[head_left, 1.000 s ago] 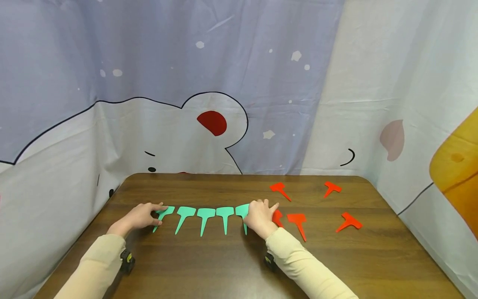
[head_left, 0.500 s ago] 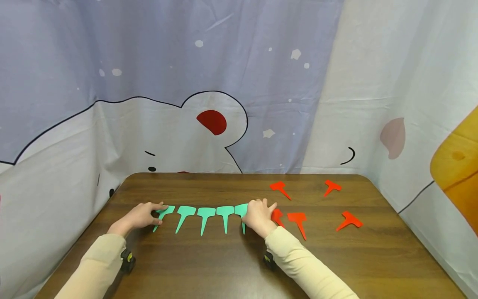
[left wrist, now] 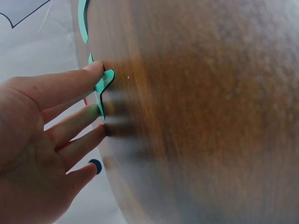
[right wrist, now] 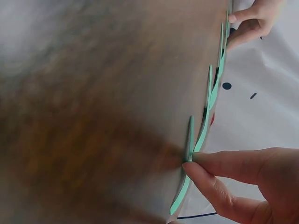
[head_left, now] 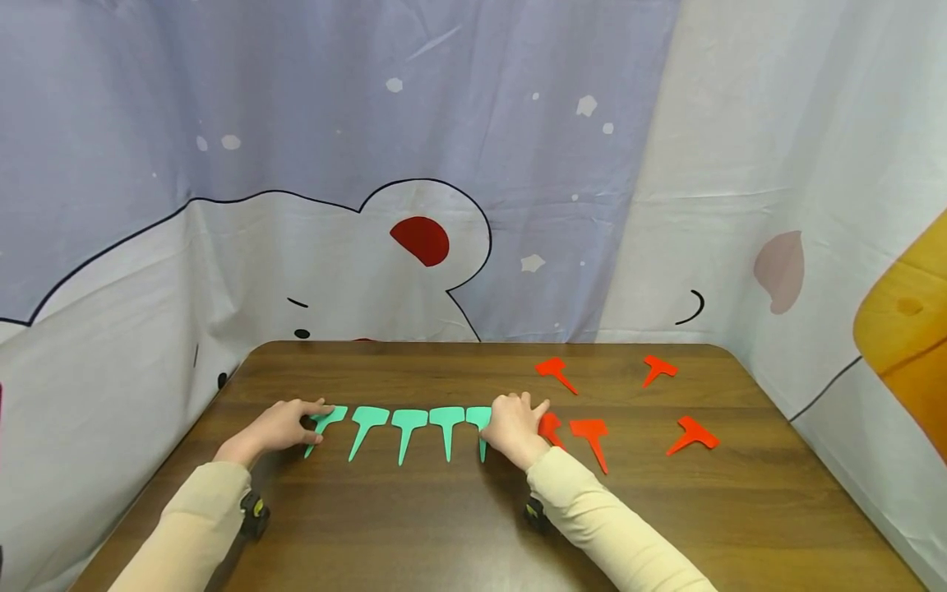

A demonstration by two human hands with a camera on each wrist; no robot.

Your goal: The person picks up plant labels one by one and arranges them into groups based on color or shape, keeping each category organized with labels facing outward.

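Note:
Five teal T-shaped plant labels would exceed a short count, so several teal plant labels (head_left: 409, 421) lie in a row on the wooden table, heads away from me and stems toward me. At the row's left end, my left hand (head_left: 274, 426) touches the leftmost label (head_left: 336, 414) with fairly straight, spread fingers; the thumb is on its stem in the left wrist view. My right hand (head_left: 516, 429) pinches the rightmost teal label (right wrist: 179, 198) between thumb and forefinger, and hides part of its head in the head view.
Several red T-shaped plant labels (head_left: 589, 429) lie scattered on the right side of the wooden table (head_left: 414, 526), one partly behind my right hand. A printed curtain (head_left: 333, 263) hangs behind the table's far edge.
The rightmost teal label has turned and slid slightly left, its top edge now more level with its neighbour's. My right hand stays on it; my left hand has hardly moved.

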